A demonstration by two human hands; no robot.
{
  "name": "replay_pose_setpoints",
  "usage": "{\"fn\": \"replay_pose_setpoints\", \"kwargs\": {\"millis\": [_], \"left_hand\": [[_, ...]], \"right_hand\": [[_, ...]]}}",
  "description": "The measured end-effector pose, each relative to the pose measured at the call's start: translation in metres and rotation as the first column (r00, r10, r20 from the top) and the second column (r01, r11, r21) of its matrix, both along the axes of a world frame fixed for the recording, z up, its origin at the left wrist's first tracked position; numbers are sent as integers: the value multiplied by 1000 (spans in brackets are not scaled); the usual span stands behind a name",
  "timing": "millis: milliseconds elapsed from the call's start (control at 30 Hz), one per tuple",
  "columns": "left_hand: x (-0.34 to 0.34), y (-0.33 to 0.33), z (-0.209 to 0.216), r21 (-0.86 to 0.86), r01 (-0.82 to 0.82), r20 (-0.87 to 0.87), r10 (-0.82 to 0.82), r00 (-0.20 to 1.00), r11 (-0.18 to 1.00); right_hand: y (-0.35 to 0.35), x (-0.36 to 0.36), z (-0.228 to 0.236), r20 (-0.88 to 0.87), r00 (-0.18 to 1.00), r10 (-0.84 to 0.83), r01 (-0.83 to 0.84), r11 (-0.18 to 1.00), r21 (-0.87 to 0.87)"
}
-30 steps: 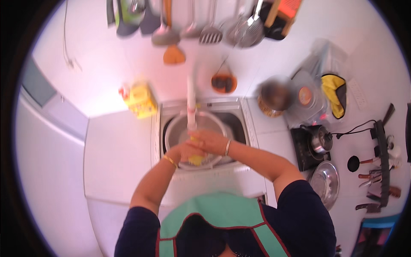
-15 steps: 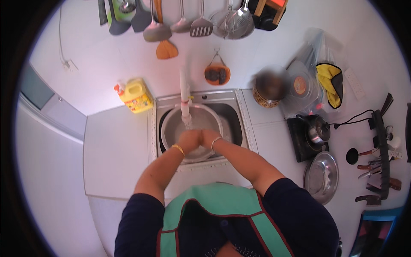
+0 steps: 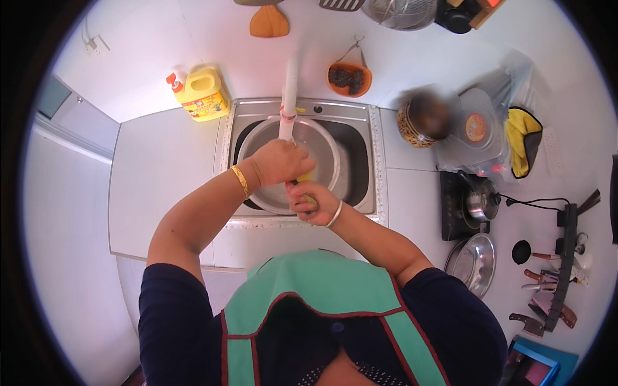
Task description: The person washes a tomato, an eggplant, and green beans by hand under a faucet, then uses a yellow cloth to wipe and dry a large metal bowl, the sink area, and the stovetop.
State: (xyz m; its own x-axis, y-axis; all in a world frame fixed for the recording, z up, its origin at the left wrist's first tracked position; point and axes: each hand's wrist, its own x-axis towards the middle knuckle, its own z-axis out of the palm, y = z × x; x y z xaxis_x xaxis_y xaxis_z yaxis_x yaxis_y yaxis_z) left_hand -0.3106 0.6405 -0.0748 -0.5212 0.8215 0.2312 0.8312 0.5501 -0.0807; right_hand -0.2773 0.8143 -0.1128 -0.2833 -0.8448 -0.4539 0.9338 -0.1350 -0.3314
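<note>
Over the sink, my left hand [image 3: 281,163], with a gold bracelet at the wrist, is closed with its fingers curled downward, just under the tap [image 3: 289,112]. A small yellow piece [image 3: 306,176] shows beneath its fingers. Nearer to me, my right hand [image 3: 315,204], wearing a silver bangle, is wrapped around a yellow-green thing [image 3: 311,202] whose kind I cannot make out. It seems to run on between both hands, mostly covered by fingers. Below them a large round metal basin [image 3: 329,151] sits in the steel sink [image 3: 373,161].
A yellow pump jug [image 3: 206,103] stands left of the sink. To the right are a woven basket [image 3: 412,125], a small pot [image 3: 481,201] on a black cooktop [image 3: 452,219], and a metal bowl [image 3: 473,270]. Knives [image 3: 528,325] hang at far right; an orange holder [image 3: 351,78] hangs behind the tap.
My hands, close together deep in the basin before, have come up and apart. The left is now farther forward under the tap, the right nearer to me, and the yellow-green thing shows. The view has shifted.
</note>
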Motion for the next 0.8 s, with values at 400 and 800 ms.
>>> {"fn": "replay_pose_setpoints", "kwargs": {"millis": [400, 800], "left_hand": [[57, 12, -147, 361, -667, 468, 492, 734, 652], [51, -2, -195, 152, -867, 623, 636, 456, 474]], "right_hand": [[53, -13, -123, -684, 533, 498, 188, 718, 670], [64, -88, -170, -740, 562, 370, 711, 241, 661]]}}
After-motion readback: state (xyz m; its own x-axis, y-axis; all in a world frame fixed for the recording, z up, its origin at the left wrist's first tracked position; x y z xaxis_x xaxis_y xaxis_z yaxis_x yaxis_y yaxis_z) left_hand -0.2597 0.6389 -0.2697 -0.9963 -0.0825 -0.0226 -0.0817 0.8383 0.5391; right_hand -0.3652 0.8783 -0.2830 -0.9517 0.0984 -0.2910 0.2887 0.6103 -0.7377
